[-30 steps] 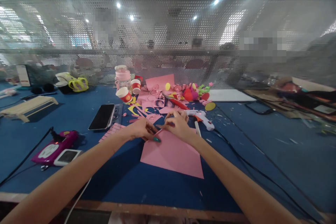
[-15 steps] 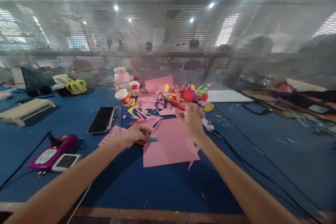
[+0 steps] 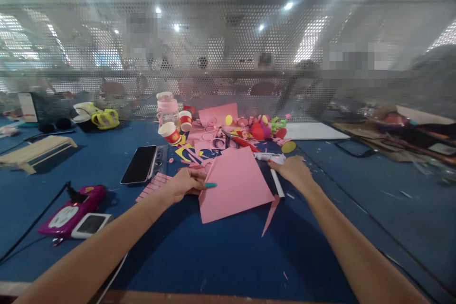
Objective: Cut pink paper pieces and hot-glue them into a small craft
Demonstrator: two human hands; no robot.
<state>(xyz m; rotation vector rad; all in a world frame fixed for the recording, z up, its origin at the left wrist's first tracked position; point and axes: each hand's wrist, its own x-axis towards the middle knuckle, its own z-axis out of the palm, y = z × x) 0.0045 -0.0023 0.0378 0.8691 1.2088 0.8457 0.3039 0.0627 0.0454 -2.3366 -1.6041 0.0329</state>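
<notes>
A folded sheet of pink paper (image 3: 237, 185) lies tilted in front of me. My left hand (image 3: 188, 183) pinches its left edge, the thumb with a long teal nail on top. To the right of the sheet, my right hand (image 3: 294, 171) is closed on a white glue gun (image 3: 272, 157); the fingers partly hide it. A white stick (image 3: 278, 184) juts from beside the fingers toward me. A narrow pink paper strip (image 3: 270, 216) lies by the sheet's lower right corner.
Behind the sheet are pink and yellow paper scraps, red-handled scissors (image 3: 245, 143), paper cups (image 3: 169, 132) and a bottle (image 3: 167, 110). At left are a phone (image 3: 139, 165), a purple power strip (image 3: 73, 209) and a wooden stand (image 3: 39, 152). A perforated metal screen (image 3: 221, 38) stands at the back.
My right hand has moved right and toward me, off the scissors area, and has taken hold of the glue gun. The pink sheet has turned slightly in my left hand.
</notes>
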